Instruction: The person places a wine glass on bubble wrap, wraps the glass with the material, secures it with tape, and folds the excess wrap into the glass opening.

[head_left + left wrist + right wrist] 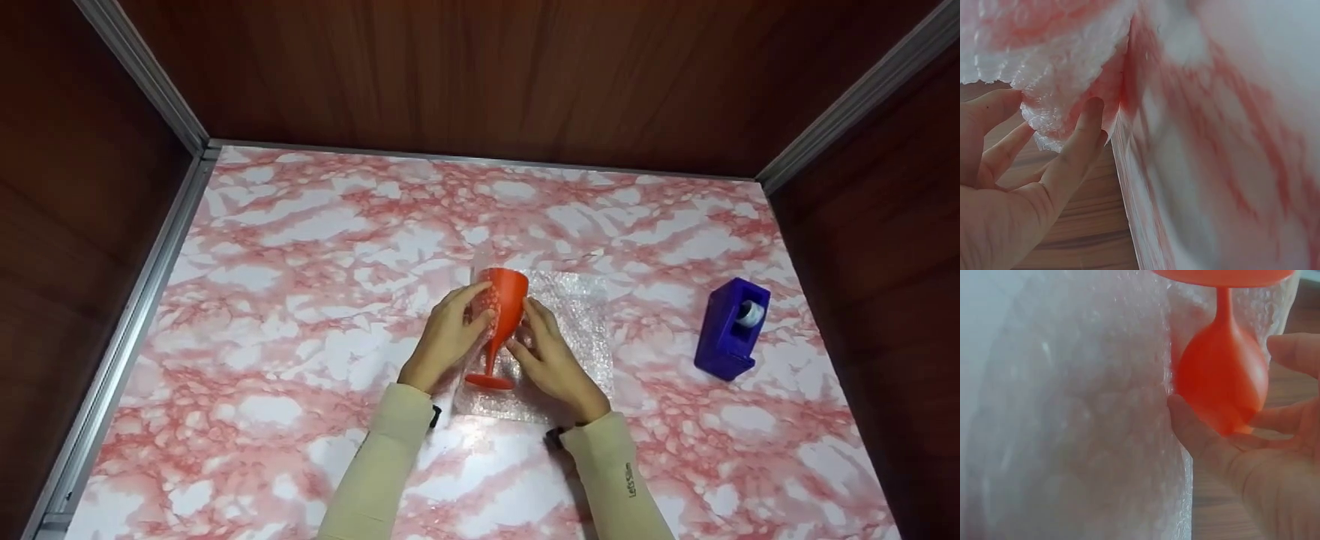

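Observation:
An orange plastic goblet (510, 296) lies on a sheet of bubble wrap (589, 322), its base toward the person. My left hand (448, 334) holds the left part of the wrap up against the goblet's side, thumb and fingers on either side of the fold. In the left wrist view that bubble wrap (1067, 84) covers whatever of the goblet is behind it. On the other side, my right hand (553, 364) grips the goblet's bowl. The right wrist view shows the goblet (1221, 374) between thumb and fingers, its stem and base uncovered.
A purple tape dispenser (724, 330) with a roll of tape stands on the right of the pink-and-white marbled table (300, 300). Dark wood panels (480, 75) with metal edging enclose the table at the back and both sides.

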Demonstrator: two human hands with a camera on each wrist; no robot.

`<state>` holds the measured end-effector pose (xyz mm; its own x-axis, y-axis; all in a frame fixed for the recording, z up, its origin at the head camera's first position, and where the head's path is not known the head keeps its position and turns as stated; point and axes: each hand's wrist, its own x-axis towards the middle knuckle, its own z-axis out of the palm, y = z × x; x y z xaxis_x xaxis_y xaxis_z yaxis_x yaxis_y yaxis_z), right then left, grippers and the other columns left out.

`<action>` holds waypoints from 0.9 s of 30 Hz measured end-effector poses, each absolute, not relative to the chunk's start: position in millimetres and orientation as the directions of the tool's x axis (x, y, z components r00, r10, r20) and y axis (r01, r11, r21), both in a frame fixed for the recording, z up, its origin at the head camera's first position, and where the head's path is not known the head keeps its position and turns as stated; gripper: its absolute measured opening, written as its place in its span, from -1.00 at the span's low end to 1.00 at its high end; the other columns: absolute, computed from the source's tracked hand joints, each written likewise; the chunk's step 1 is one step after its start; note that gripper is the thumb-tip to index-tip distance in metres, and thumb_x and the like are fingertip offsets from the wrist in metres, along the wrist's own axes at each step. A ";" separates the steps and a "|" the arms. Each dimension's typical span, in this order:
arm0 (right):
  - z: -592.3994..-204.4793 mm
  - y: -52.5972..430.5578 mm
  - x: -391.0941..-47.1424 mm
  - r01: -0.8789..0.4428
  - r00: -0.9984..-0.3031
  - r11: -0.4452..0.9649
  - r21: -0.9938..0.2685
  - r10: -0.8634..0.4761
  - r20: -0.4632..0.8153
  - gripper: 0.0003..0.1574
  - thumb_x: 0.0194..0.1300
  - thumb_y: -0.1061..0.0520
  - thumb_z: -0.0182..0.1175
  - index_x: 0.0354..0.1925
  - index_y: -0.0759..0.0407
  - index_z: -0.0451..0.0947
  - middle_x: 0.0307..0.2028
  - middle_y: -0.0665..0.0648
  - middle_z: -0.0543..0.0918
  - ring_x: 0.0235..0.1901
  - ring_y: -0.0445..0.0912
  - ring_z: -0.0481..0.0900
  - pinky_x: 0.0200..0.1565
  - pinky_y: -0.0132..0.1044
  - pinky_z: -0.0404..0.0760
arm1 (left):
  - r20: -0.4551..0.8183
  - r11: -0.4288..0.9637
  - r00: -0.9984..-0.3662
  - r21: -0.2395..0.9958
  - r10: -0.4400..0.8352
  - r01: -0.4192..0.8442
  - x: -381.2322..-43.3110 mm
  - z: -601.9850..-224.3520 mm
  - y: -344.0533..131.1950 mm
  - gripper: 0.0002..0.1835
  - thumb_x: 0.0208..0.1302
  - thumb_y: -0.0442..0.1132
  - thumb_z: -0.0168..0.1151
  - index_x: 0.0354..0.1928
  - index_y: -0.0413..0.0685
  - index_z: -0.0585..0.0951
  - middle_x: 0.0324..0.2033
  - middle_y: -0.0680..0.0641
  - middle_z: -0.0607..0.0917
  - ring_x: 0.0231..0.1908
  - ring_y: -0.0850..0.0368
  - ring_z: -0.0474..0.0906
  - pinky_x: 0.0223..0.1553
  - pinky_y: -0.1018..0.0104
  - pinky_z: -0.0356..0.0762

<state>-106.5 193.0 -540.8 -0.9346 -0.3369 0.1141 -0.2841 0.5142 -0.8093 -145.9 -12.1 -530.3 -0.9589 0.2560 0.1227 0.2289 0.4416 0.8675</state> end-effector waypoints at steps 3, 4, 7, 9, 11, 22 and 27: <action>-541.4 192.3 -105.5 -0.274 -0.936 0.493 -0.826 -0.335 0.111 -0.02 0.49 0.03 0.17 0.57 0.28 -0.14 0.47 0.34 0.04 0.24 0.18 0.45 0.20 0.03 0.46 | 0.123 0.439 -0.957 0.868 0.262 0.232 -145.6 -530.6 -10.6 -0.46 0.41 -0.17 0.28 0.39 0.02 0.47 0.26 -0.17 0.52 0.18 -0.06 0.49 0.18 0.07 0.45; -541.8 192.1 -105.2 -0.269 -0.935 0.476 -0.837 -0.338 0.109 0.00 0.48 0.03 0.18 0.58 0.26 -0.17 0.47 0.34 0.03 0.24 0.18 0.45 0.19 0.03 0.47 | 0.122 0.439 -0.957 0.868 0.262 0.231 -145.7 -530.8 -10.0 -0.46 0.40 -0.17 0.28 0.39 0.02 0.46 0.25 -0.17 0.52 0.18 -0.06 0.49 0.18 0.07 0.44; -543.5 192.2 -104.7 -0.263 -0.929 0.440 -0.859 -0.356 0.101 0.06 0.47 0.01 0.19 0.59 0.20 -0.25 0.47 0.36 0.00 0.21 0.19 0.47 0.15 0.00 0.52 | 0.128 0.438 -0.957 0.868 0.261 0.235 -145.8 -530.9 -8.4 -0.46 0.39 -0.17 0.29 0.39 0.03 0.47 0.23 -0.17 0.54 0.15 -0.05 0.51 0.16 0.09 0.45; -544.1 193.0 -104.7 -0.273 -0.926 0.445 -0.853 -0.363 0.106 0.07 0.47 0.02 0.19 0.60 0.17 -0.26 0.48 0.37 -0.02 0.22 0.20 0.47 0.15 0.00 0.52 | 0.135 0.441 -0.956 0.865 0.259 0.241 -145.6 -530.6 -7.6 -0.46 0.39 -0.17 0.30 0.38 0.04 0.48 0.21 -0.18 0.53 0.13 -0.05 0.51 0.15 0.08 0.45; -543.6 194.1 -105.1 -0.287 -0.926 0.474 -0.833 -0.359 0.115 0.03 0.48 0.02 0.17 0.60 0.16 -0.23 0.49 0.36 0.00 0.23 0.19 0.46 0.18 0.00 0.49 | 0.139 0.444 -0.956 0.861 0.259 0.246 -145.6 -530.4 -6.7 -0.47 0.39 -0.17 0.30 0.38 0.04 0.49 0.21 -0.18 0.52 0.12 -0.04 0.50 0.15 0.08 0.44; -540.0 198.0 -104.7 -0.299 -0.939 0.563 -0.770 -0.318 0.133 -0.09 0.52 -0.01 0.12 0.57 0.25 -0.07 0.45 0.37 0.09 0.28 0.20 0.39 0.24 0.09 0.40 | 0.145 0.477 -0.954 0.840 0.264 0.259 -144.5 -530.4 -1.1 -0.48 0.40 -0.13 0.29 0.37 0.07 0.50 0.25 -0.21 0.47 0.24 -0.10 0.41 0.26 -0.01 0.34; -538.6 200.5 -103.6 -0.277 -0.943 0.562 -0.780 -0.317 0.107 -0.01 0.47 -0.06 0.18 0.58 0.20 -0.10 0.46 0.31 0.12 0.25 0.24 0.43 0.23 0.07 0.41 | 0.123 0.485 -0.959 0.842 0.254 0.237 -142.5 -528.0 2.3 -0.47 0.39 -0.13 0.30 0.37 0.10 0.49 0.26 -0.19 0.45 0.24 -0.10 0.41 0.25 0.00 0.35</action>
